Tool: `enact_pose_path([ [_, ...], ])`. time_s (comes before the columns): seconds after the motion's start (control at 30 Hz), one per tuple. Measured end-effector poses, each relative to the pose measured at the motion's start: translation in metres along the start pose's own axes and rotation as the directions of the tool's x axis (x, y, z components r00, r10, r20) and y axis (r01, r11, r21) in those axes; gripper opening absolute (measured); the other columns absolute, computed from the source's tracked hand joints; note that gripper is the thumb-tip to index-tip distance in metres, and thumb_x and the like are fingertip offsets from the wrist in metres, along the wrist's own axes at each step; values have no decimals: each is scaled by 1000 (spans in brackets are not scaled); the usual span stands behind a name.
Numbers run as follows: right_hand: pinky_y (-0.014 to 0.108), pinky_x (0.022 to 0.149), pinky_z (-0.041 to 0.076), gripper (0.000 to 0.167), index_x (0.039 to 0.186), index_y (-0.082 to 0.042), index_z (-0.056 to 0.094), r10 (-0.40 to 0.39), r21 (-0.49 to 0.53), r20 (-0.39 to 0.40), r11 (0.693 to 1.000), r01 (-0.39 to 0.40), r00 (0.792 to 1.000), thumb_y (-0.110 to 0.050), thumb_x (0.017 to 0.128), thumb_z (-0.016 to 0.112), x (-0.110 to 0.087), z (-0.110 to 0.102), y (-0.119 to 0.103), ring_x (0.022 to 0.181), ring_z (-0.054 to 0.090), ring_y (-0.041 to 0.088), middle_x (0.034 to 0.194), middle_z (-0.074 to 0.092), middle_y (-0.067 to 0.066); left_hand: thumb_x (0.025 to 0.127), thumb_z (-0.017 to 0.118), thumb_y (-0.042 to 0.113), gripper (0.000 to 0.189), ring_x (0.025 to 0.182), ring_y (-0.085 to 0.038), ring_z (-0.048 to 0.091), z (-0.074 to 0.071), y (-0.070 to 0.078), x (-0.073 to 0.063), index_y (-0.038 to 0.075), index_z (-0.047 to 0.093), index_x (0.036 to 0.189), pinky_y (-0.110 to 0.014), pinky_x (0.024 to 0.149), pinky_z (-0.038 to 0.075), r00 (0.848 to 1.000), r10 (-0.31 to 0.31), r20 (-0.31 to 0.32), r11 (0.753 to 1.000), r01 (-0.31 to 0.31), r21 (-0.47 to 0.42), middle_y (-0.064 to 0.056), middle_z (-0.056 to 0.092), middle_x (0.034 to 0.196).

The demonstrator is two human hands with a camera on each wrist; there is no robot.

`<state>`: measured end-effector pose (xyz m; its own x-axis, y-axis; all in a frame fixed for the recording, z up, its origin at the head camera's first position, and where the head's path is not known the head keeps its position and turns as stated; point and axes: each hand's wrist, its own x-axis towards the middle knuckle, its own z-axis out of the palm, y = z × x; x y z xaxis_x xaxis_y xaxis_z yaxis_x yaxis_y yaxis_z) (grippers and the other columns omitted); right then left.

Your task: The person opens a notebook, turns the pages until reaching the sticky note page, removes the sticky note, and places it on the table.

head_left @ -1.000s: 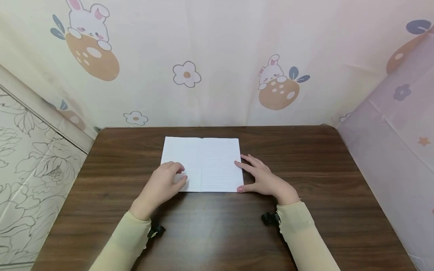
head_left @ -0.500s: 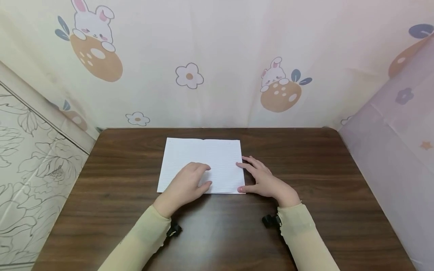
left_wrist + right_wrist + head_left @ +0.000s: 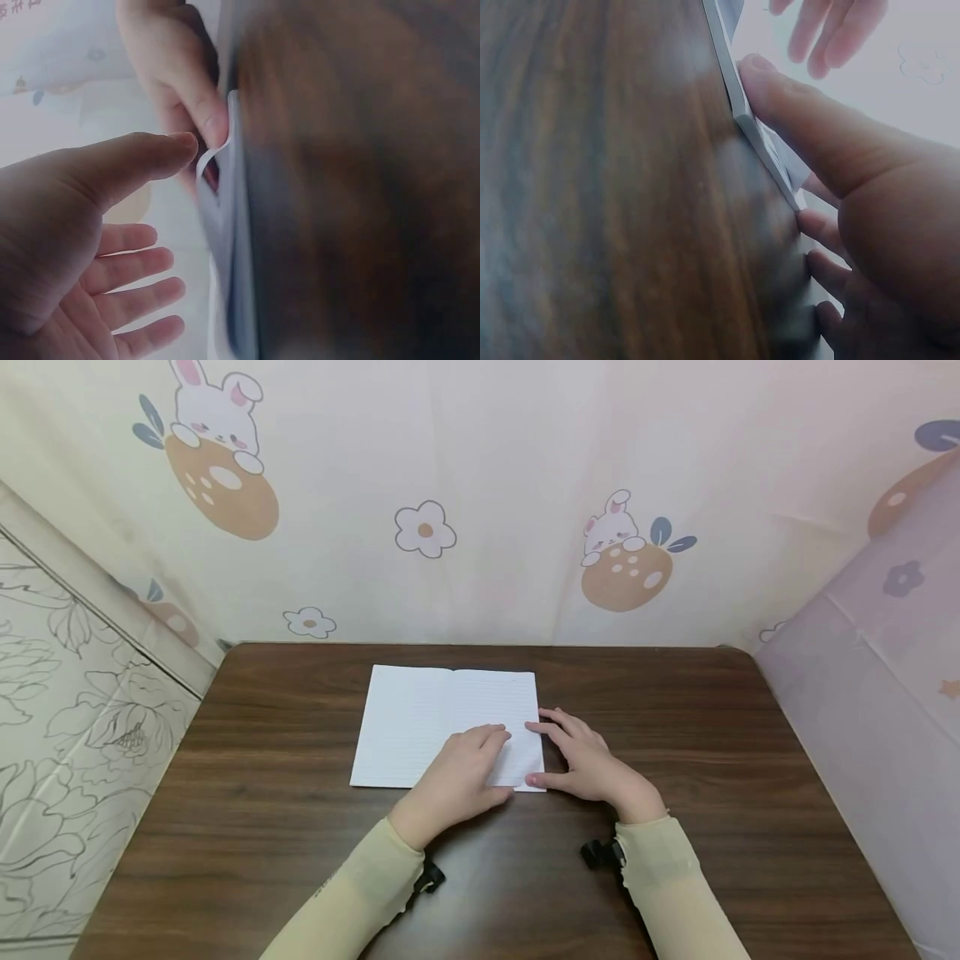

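Note:
An open lined notebook (image 3: 408, 727) lies on the dark wooden table. My left hand (image 3: 459, 777) is over its right page, fingers straight and thumb apart at the near edge; nothing is in its grasp in the left wrist view. By the notebook's right edge, my right hand (image 3: 588, 766) presses its thumb on the near right corner, with the other fingers spread along the side. Near that thumb, a page (image 3: 206, 161) bulges up from the sheets beneath in the left wrist view. The notebook's thick page edge (image 3: 739, 101) shows under the thumb in the right wrist view.
The wooden table (image 3: 720, 735) extends on both sides of the notebook. Behind it hangs a pale curtain (image 3: 510, 527) printed with rabbits and flowers. Black wrist straps (image 3: 600, 854) sit at both sleeve cuffs.
My left hand has swept rightward from the left page across to the right page, and a page has turned over with it. My right hand stays at the right edge.

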<state>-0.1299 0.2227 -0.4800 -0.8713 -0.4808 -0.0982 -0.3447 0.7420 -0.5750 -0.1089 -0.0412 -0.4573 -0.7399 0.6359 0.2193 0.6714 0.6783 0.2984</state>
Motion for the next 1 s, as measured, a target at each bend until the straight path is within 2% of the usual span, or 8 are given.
enact_pose_path([
  [0.2, 86, 114, 21, 87, 163, -19, 50, -12, -11, -13, 1000, 11, 1000, -59, 93, 82, 0, 4, 3, 162, 21, 48, 176, 30, 13, 88, 94, 39, 73, 131, -31, 66, 10, 4, -2, 0, 62, 141, -49, 104, 56, 999, 11, 44, 1000, -12, 24, -15, 68, 140],
  [0.4, 85, 114, 22, 88, 164, -18, 49, -5, -14, -11, 1000, 5, 1000, -59, 93, 82, 2, 4, 5, 162, 21, 47, 176, 29, 13, 91, 91, 29, 56, 118, -27, 70, 13, 6, -1, 3, 64, 132, -47, 95, 59, 999, 33, 18, 998, -33, 52, -10, 72, 125],
  [0.53, 82, 118, 21, 88, 165, -19, 48, 23, -16, 11, 1000, -23, 1000, -55, 93, 84, 2, 1, 3, 164, 19, 45, 177, 28, 11, 92, 88, 21, 43, 116, -27, 70, 13, 7, 0, 5, 67, 126, -46, 95, 58, 999, 23, 25, 998, -24, 51, -8, 73, 123],
  [0.77, 81, 119, 20, 87, 166, -19, 47, 43, -30, 26, 999, -42, 999, -53, 94, 84, 3, -2, 1, 165, 18, 43, 178, 26, 11, 95, 85, 23, 30, 115, -28, 70, 11, 7, 1, 8, 72, 117, -45, 97, 58, 999, 15, 52, 997, -18, 70, -7, 75, 118],
  [1.0, 82, 119, 20, 88, 165, -18, 48, 40, -32, 24, 999, -39, 999, -53, 93, 85, 2, -2, 0, 164, 19, 44, 178, 27, 11, 98, 82, 25, 24, 110, -25, 72, 10, 4, 0, 8, 73, 112, -42, 98, 58, 998, 15, 55, 999, -18, 43, -6, 76, 113],
])
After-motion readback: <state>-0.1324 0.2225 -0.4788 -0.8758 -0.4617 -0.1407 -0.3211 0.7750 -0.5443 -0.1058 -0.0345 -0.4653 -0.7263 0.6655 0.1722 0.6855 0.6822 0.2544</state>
